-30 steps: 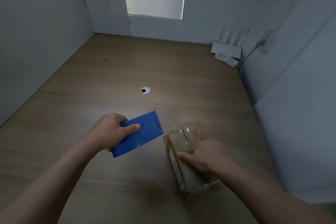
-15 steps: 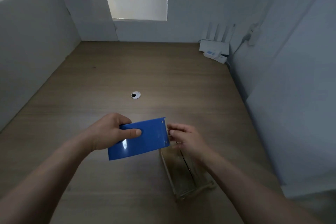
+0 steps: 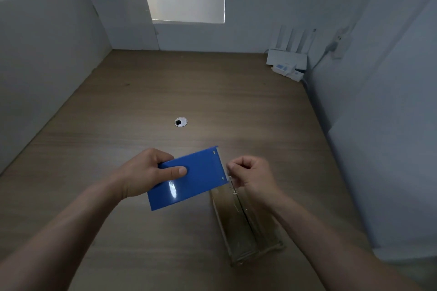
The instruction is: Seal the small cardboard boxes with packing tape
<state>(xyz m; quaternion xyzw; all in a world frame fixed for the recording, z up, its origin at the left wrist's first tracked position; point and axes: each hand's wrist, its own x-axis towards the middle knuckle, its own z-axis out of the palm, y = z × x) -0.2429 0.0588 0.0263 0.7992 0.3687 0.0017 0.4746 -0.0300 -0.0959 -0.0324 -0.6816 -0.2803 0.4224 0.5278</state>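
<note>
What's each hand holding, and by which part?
Left hand grips the blue dispenser by the end opposite its cutter. Right hand pinches the tape end at that cutter.

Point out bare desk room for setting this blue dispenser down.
The wooden desk is bare left of the left hand to the grey partition, and beyond the round silver grommet toward the white router. Crowded: near right, where the right hand pinches clear tape from the flat blue dispenser above the cardboard box.

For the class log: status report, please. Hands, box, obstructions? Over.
Left hand grips dispenser. Right hand pinches tape at its edge, it seems. Box lies on table, below right hand. Nothing between tape and box.
</note>
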